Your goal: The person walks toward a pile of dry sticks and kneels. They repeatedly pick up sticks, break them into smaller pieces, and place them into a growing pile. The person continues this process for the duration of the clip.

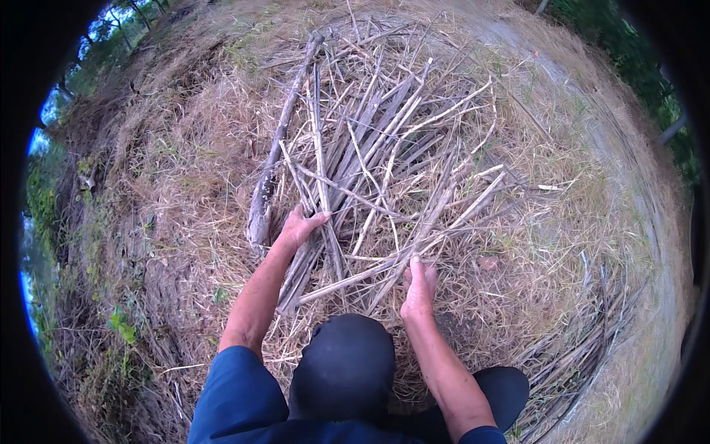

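Observation:
A loose heap of dry sticks (360,150) lies on straw-like grass before me, its pieces crossing at many angles. My left hand (302,226) is at the near left of the heap, thumb stretched over some pale sticks and fingers partly hidden behind them; it seems to grip them. At the near right, my right hand (420,286) touches the lower edge of a slanting bundle of sticks (432,222), thumb pointing up. Its fingers are partly hidden, so its hold is unclear. A thicker bark-covered branch (280,141) lies along the heap's left side, apart from my left hand.
A second pile of thin sticks (588,349) lies at the lower right. Dry grass (194,188) covers the ground, with brush (94,299) at the left. My dark-clad knee (346,366) is close below the heap. Trees stand along the upper edges.

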### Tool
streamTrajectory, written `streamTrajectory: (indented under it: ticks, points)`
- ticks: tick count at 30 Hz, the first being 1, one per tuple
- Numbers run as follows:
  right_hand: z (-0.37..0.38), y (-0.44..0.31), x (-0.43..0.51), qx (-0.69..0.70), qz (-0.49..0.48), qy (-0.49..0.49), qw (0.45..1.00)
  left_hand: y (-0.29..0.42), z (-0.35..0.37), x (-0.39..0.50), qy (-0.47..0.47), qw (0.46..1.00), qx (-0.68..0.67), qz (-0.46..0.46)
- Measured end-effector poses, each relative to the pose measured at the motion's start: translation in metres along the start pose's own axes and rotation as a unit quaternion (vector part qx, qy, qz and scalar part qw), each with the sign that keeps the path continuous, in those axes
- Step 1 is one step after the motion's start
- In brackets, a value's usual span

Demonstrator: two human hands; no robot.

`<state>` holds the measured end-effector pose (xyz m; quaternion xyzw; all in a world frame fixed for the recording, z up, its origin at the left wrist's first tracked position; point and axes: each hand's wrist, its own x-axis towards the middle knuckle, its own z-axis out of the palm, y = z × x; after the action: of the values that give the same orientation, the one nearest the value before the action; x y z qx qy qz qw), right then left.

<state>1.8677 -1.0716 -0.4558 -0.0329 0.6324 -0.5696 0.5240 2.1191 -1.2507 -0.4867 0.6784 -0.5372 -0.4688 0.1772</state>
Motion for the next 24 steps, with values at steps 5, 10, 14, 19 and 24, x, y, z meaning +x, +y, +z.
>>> streamTrajectory:
  ticks: [5,10,14,19,24]
  points:
    - [0.003,-0.005,-0.006,0.038,-0.04,0.043,0.998,0.001,0.0,0.005,-0.045,0.998,-0.05,0.019]
    - [0.005,-0.008,-0.012,0.024,-0.077,0.027,0.996,0.006,-0.001,0.001,-0.025,0.999,-0.019,0.015]
    - [0.002,-0.004,-0.005,0.013,-0.072,0.04,0.996,0.009,0.013,-0.019,-0.06,0.996,-0.015,0.056]
    - [-0.007,0.011,0.012,0.072,-0.033,0.042,0.996,0.021,0.043,-0.058,-0.055,0.989,0.108,0.087]
    - [0.004,0.025,0.023,0.036,0.027,0.042,0.998,0.031,0.043,-0.054,-0.096,0.988,0.089,0.08]
